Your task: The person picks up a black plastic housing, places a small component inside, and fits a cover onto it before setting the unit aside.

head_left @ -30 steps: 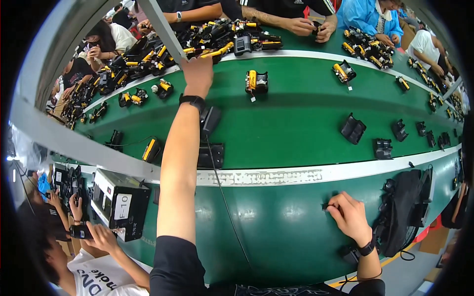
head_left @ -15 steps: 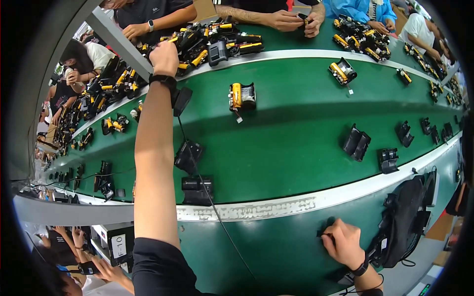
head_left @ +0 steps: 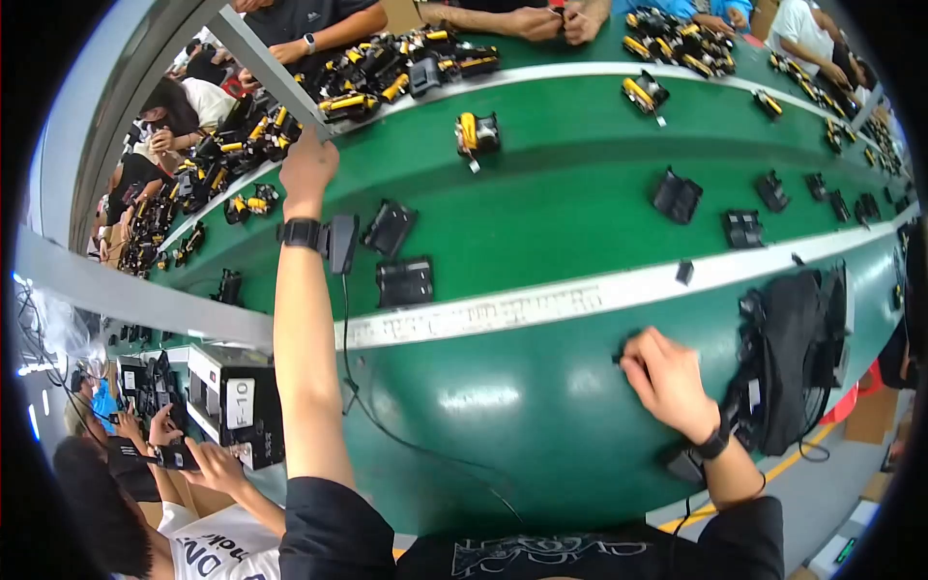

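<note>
My left hand [head_left: 307,169] is stretched far out across the green belt [head_left: 561,193] and lies against a slanted grey bar [head_left: 266,68], beside a row of black and yellow parts [head_left: 387,72]. I see only its back, with the fingers curled out of sight. A black wrist strap with a small black unit [head_left: 338,242] and a cable sits on that arm. My right hand [head_left: 667,377] rests on the near green surface, its bent fingers closed on a small black piece [head_left: 620,359].
Two black parts [head_left: 390,227] [head_left: 404,282] lie right of my left wrist, and a yellow and black part [head_left: 476,132] lies farther out. More black parts [head_left: 675,195] dot the belt. A black bundle [head_left: 793,358] sits by my right hand. Other people work across the belt and at lower left.
My left hand has moved left along the far row of parts to the grey bar. My right hand has stayed in the same spot on the near surface.
</note>
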The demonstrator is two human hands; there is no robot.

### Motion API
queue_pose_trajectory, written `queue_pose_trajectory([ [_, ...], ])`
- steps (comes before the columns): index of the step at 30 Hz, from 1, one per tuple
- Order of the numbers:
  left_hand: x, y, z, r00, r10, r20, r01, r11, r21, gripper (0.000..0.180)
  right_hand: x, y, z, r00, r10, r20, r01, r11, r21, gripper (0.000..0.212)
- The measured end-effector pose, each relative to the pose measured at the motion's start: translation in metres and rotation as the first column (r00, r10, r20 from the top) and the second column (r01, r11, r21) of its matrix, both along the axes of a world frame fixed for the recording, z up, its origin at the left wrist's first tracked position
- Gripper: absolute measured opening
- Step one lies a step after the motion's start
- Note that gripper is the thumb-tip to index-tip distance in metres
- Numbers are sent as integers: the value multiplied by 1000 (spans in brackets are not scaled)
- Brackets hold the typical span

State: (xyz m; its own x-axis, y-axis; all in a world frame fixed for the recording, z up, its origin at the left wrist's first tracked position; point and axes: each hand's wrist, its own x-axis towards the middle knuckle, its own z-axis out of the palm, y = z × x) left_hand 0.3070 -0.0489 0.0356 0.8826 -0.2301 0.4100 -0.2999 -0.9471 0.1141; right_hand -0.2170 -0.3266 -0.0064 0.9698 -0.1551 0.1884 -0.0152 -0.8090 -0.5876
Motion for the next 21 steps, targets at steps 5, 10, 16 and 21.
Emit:
queue_pose_trajectory([
  [5, -99, -10, -21, 953, -168, -250, 145, 983, -108, 41, -5, -5, 0, 999, -18, 45, 17, 1000, 24, 9],
  [10, -160, 11, -31, 922, -281, -266, 290, 957, -6, 47, -5, -15, 28, 998, -9, 63, 19, 988, -151, 9],
  [16, -179, -5, -38, 913, -401, -69, 395, 915, -87, 45, 2, -76, 8, 977, -138, 165, 191, 910, -369, 13],
  [21, -140, 6, -55, 904, -372, -209, 346, 926, -150, 34, 24, -93, -13, 965, -261, -6, 234, 873, -429, 16],
])
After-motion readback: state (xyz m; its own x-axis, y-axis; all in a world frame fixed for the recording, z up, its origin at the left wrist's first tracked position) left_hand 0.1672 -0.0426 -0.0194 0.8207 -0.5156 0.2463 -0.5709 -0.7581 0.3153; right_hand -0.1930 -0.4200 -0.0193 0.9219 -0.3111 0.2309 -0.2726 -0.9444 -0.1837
